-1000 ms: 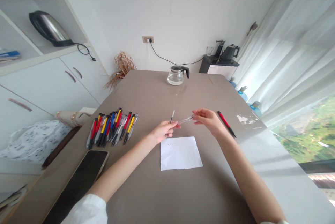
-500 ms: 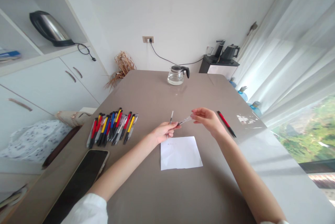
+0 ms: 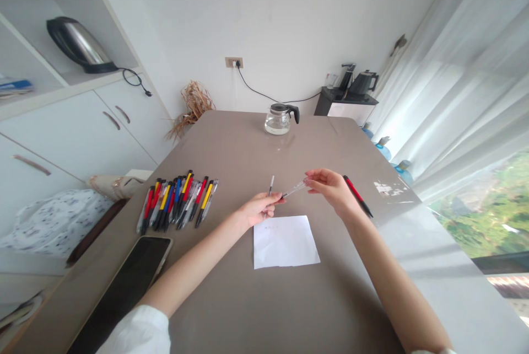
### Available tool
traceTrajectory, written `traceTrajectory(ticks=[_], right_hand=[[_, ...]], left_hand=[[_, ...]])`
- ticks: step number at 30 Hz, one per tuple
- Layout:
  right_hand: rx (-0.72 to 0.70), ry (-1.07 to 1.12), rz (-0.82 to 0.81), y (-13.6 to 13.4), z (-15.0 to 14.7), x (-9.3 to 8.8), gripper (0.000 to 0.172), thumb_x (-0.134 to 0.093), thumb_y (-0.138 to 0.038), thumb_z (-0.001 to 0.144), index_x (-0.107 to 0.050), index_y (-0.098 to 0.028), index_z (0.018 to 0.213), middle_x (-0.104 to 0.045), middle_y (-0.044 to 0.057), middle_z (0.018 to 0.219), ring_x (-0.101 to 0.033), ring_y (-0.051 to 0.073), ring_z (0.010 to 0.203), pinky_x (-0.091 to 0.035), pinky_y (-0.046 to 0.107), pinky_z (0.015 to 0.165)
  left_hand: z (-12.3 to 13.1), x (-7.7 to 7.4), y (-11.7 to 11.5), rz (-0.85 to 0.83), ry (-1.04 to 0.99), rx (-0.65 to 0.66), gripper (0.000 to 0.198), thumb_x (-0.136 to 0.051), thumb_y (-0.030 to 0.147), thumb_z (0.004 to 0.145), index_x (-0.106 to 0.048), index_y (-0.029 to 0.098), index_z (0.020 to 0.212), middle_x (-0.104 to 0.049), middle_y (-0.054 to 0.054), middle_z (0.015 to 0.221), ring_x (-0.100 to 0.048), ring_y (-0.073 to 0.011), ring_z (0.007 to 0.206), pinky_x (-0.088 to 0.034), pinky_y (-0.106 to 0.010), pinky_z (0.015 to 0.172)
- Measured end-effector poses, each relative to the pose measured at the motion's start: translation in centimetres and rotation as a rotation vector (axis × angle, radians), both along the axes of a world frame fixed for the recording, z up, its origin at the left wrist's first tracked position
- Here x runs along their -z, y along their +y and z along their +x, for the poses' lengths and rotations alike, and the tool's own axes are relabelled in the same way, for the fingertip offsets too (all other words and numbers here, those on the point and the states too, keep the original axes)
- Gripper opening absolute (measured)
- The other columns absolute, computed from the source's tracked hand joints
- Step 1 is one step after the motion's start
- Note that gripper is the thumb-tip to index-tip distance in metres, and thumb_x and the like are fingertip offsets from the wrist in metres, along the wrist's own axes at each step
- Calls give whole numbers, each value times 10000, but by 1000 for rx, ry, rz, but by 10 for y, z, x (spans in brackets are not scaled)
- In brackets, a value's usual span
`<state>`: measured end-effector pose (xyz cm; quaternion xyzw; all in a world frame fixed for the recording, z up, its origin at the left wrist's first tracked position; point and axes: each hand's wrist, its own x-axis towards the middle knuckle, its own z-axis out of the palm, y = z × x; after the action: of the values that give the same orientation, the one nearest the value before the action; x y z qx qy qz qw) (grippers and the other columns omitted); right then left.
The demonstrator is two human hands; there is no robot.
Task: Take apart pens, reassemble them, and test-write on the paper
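Note:
Between the two hands a clear pen barrel [image 3: 295, 188] runs at a slant, its dark end at the left. My left hand [image 3: 258, 209] is closed, pinching that dark end between thumb and finger. A thin pen refill [image 3: 271, 184], white at the top and dark lower down, sticks up by the left fingers; its lower end is hidden. My right hand [image 3: 328, 188] pinches the upper right end of the clear barrel. Just below the hands lies a white sheet of paper [image 3: 286, 243] with faint marks near its top. A red and black pen [image 3: 357, 196] rests beside my right wrist.
Several pens [image 3: 176, 202] in red, yellow, blue and clear lie in a group at the left of the table [image 3: 231, 299]. A phone [image 3: 128, 293] is near my left forearm. A glass pot [image 3: 278, 121] with clear liquid stands toward the far edge.
My right hand has shifted very slightly to the right, and more of the clear barrel shows between the hands. My left hand has barely moved.

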<state>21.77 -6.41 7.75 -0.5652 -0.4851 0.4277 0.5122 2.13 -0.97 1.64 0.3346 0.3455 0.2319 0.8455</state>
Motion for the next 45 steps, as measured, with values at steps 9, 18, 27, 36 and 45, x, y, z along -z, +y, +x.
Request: traceTrajectory(ticks=[9,18,27,36,45], right_hand=[[20,-13,15,0,3,2,338,-630,-339,623,-571,-146,895,-594,62,836,-569,155,751,-503,287,633],[150,-162,77,4,12,9,329,-565,-360,668,-577,-155,925,-605,56,815,-579,155,726,-492,284,615],[69,-985,114,10,29,27,201,-472,-238,743,-635,-204,855,-588,43,915,-571,130,689,-424,244,678],[-222,-1372,-57,11,23,39,213,-421,-176,769,-622,-219,825,-585,41,898,-558,133,722,-345,206,603],[-67,-1353,-34,10,17,34,237,-377,-291,820,-567,-234,949,-574,45,906,-534,146,770,-348,219,604]], left_hand=[[0,-2,0,14,5,-4,164,-647,164,648,-568,104,778,-579,-57,757,-226,32,386,-187,-142,361],[-2,-6,0,39,13,-17,128,-617,167,676,-573,113,784,-596,-73,809,-230,32,385,-212,-142,370],[-3,-3,2,90,37,-23,131,-620,179,669,-577,127,781,-602,-69,820,-229,29,383,-207,-154,372],[-4,1,3,195,57,-24,198,-638,222,653,-578,123,813,-593,-61,811,-244,32,388,-220,-154,384],[-3,1,3,220,81,-29,208,-642,241,641,-586,123,803,-595,-57,795,-236,27,390,-217,-163,395]])
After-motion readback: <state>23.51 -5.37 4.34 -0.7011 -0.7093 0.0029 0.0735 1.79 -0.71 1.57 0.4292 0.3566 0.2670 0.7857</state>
